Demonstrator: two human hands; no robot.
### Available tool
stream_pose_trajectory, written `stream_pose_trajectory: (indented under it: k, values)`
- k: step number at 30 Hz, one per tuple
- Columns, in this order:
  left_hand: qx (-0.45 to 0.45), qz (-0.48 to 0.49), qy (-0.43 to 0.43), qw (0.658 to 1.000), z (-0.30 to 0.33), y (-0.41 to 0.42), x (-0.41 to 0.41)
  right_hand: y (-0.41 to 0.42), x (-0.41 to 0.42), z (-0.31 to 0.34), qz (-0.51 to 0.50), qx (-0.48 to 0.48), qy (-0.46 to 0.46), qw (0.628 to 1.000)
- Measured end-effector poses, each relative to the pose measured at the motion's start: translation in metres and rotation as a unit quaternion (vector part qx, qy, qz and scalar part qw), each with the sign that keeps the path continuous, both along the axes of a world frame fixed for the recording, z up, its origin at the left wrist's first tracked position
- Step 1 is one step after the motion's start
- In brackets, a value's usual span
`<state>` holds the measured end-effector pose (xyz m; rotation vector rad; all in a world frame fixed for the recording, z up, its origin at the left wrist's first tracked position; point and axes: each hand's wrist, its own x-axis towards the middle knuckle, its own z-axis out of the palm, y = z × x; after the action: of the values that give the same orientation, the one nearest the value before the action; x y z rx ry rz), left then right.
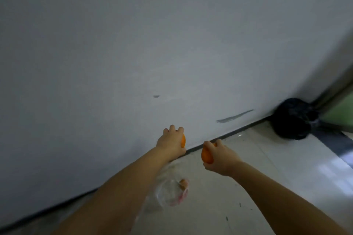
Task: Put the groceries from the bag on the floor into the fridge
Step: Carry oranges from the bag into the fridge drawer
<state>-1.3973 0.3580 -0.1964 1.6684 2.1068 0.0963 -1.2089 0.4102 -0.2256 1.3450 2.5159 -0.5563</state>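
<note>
Both my arms reach forward over the floor. My left hand (172,140) is closed around an orange (183,141), of which only a sliver shows at the palm's right side. My right hand (219,157) grips a second orange (206,156), visible on its left side. Below the hands a clear plastic bag (168,191) with red print lies on the pale floor, and a small brownish item (183,183) is inside it. The fridge is out of view. The picture is blurred.
A grey-white wall (133,44) fills most of the view and meets the tiled floor (267,177) along a dark skirting line. A full black bag (294,118) sits in the corner at the right, beside a dark frame and a green surface.
</note>
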Motion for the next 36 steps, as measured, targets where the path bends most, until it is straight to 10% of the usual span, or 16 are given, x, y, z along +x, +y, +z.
stream_pose_trajectory:
  k: [12, 29, 36]
  values:
    - [0.110, -0.349, 0.008, 0.930, 0.111, 0.009, 0.312, -0.121, 0.318, 0.125, -0.333, 0.142, -0.009, 0.932]
    - [0.188, -0.697, -0.054, 0.690, 0.186, -0.362, 0.814, -0.590, 0.709, 0.206, -0.653, 0.208, -0.089, 0.722]
    - [0.216, -0.733, -0.041, 0.643, 0.210, -0.399, 0.930, -0.661, 0.811, 0.213, -0.707, 0.237, -0.086, 0.661]
